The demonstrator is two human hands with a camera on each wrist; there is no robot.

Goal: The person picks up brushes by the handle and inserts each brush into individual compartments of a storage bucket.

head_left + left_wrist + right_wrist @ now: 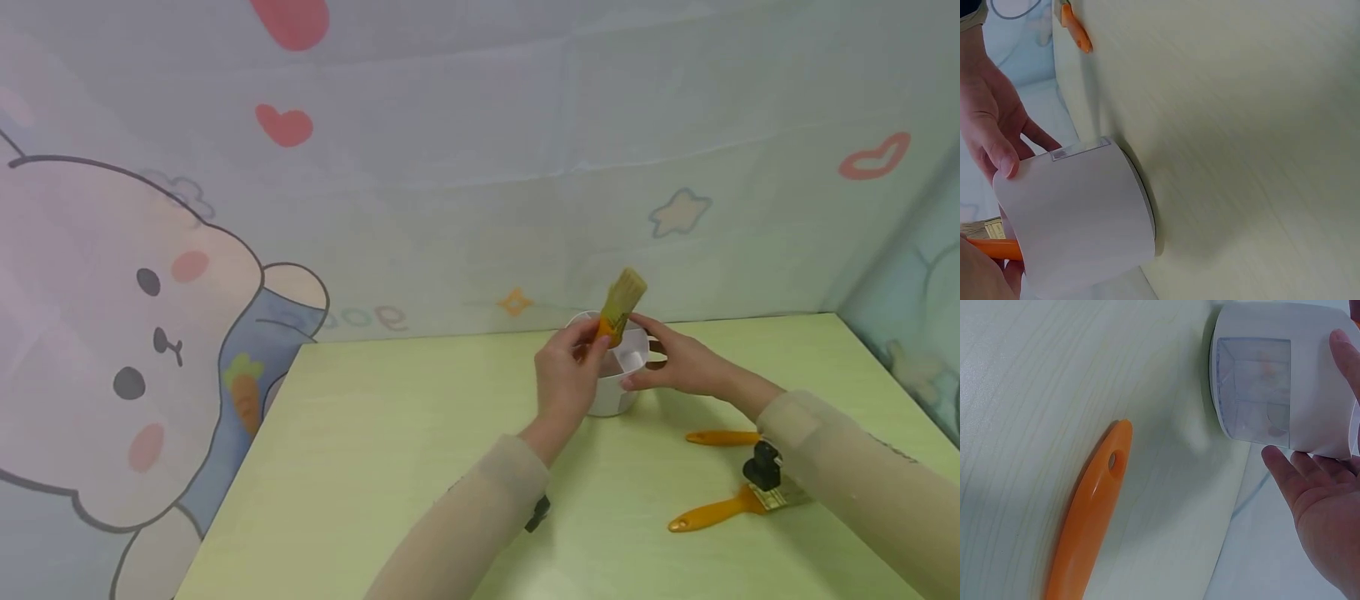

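My left hand (566, 375) pinches a paintbrush (622, 302) with an orange handle, bristles up, over the mouth of a white round container (611, 402). The handle's lower end goes down behind the container's rim in the left wrist view. Dividers show inside the container, which stands upright on the table. My right hand (678, 362) holds the container's right side, its thumb near the rim and its other fingers around the far side. A clear window (1257, 387) in the container's wall faces the right wrist camera.
Two more orange-handled paintbrushes lie on the right of the table: one brush (720, 437) partly under the right sleeve in view, another brush (712, 512) nearer the front. A printed cloth (450, 167) hangs behind the pale table (360, 467).
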